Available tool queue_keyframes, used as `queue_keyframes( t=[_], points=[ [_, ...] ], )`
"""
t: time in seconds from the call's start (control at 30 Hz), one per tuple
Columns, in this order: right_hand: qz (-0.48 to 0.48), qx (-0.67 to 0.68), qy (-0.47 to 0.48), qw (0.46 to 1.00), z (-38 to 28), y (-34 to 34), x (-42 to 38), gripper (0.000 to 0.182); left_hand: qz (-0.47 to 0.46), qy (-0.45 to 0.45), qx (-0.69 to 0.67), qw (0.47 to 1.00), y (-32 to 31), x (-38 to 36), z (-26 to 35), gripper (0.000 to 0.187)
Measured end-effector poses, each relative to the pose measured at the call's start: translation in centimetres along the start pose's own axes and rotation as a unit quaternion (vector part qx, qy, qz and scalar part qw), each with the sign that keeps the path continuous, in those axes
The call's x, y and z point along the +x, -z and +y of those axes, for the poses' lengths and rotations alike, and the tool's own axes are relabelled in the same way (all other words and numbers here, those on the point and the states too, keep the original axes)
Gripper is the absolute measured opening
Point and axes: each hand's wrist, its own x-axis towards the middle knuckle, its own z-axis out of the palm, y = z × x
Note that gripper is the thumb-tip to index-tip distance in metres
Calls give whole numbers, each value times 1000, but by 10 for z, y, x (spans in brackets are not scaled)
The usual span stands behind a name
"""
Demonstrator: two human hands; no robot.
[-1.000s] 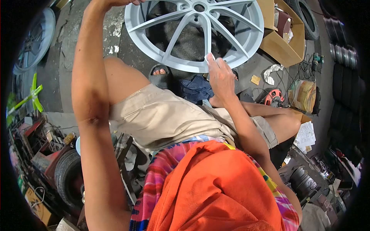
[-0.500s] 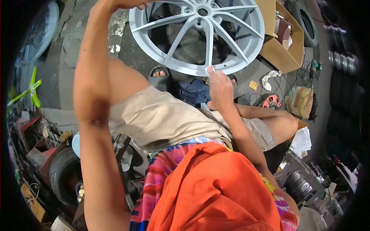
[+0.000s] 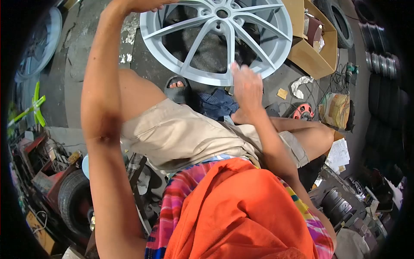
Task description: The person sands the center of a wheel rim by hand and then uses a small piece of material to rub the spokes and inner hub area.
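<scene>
A light grey alloy wheel (image 3: 207, 77) with slim paired spokes lies face up over the dark floor, beyond my knees. At the top edge of the view my left hand (image 3: 148, 3) is partly cut off; its fingers curl at the wheel's upper left rim and seem closed on it. My right hand (image 3: 248, 86) is at the near side of the rim, beside the lower spoke. Motion blurs its bent fingers, which look closed together. Whatever they may hold is hidden.
An open cardboard box (image 3: 317, 56) stands right of the wheel, with a tire (image 3: 338, 23) behind it. A red round part (image 3: 303, 111), crumpled paper (image 3: 300, 86) and cables lie on the floor. Dark cloth (image 3: 215, 103) lies between my legs. Another tire (image 3: 74, 200) stands lower left.
The right hand has shifted slightly along the near rim, and a whitish bit at its fingertips no longer shows clearly. The wheel appears slightly farther left in view. My left hand stays at the rim.
</scene>
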Motion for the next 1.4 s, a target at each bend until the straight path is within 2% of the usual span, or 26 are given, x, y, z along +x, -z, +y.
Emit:
queue_keyframes(
  t=[0.03,0.07,0.13,0.23,0.3,0.33,0.37,0.43,0.47,0.57,0.63,0.67,0.7,0.77,0.8,0.9,0.97,1.03,1.1,1.13,1.23,1.27,1.3,1.37,1.4],
  points=[
    [11,-32,14,999,9,-6,20,36,3,1,-1,1000,0,0,4,49],
    [13,-32,16,999,15,-11,32,36,-3,-46,-5,999,-4,4,5,49],
    [19,-40,35,998,23,-14,51,36,-2,-44,-11,999,-5,-2,15,49],
    [1,-13,36,999,11,-6,14,32,-14,-34,-53,998,4,-11,10,51],
    [-8,19,11,1000,13,-10,14,27,0,-60,-16,998,11,-20,11,51],
    [15,-18,32,999,21,-15,28,28,20,-39,46,998,6,-10,5,50],
    [43,-56,55,996,29,-21,50,30,18,-40,51,998,2,-6,4,50],
    [47,-91,26,994,38,-29,100,28,20,-40,13,999,-4,-6,-2,51],
    [49,-89,30,994,43,-35,114,28,-12,-16,-31,999,-4,-9,5,51],
    [61,-29,60,996,57,-35,128,23,-28,18,-40,999,0,-17,5,50],
    [17,-8,68,997,54,-25,117,23,-15,23,-57,998,7,-25,2,50],
    [-36,-63,56,996,54,-20,122,27,-6,26,-24,999,12,-29,4,51],
    [-42,-62,49,996,61,-28,124,27,-5,20,11,1000,11,-28,7,52],
    [-11,-10,86,996,80,-50,163,26,-8,8,22,1000,10,-21,8,52],
    [-62,18,71,995,81,-53,181,29,1,9,18,1000,5,-20,10,52],
    [-108,62,72,990,86,-54,193,30,1,16,-14,1000,0,-25,8,50],
    [-103,85,81,988,87,-45,184,31,-1,-20,-53,998,1,-29,0,50],
    [-116,25,31,992,82,-34,176,32,-22,-13,-50,998,0,-25,-3,50],
    [-84,46,46,994,78,-56,189,32,4,56,61,997,5,-22,1,50],
    [-92,54,33,994,70,-63,198,33,5,55,64,996,8,-24,5,50],
    [-89,87,47,991,69,-58,193,35,-4,-12,-25,1000,6,-32,10,49],
    [-115,86,31,989,75,-47,190,35,-3,-24,-22,999,3,-29,9,49],
    [-139,85,15,987,78,-40,192,35,-1,-22,-25,999,4,-30,4,49],
    [-110,56,15,992,77,-40,189,34,-19,-4,-37,999,8,-30,6,48],
    [-121,62,32,990,76,-44,195,34,7,-1,-26,1000,4,-27,2,48]
  ],
)
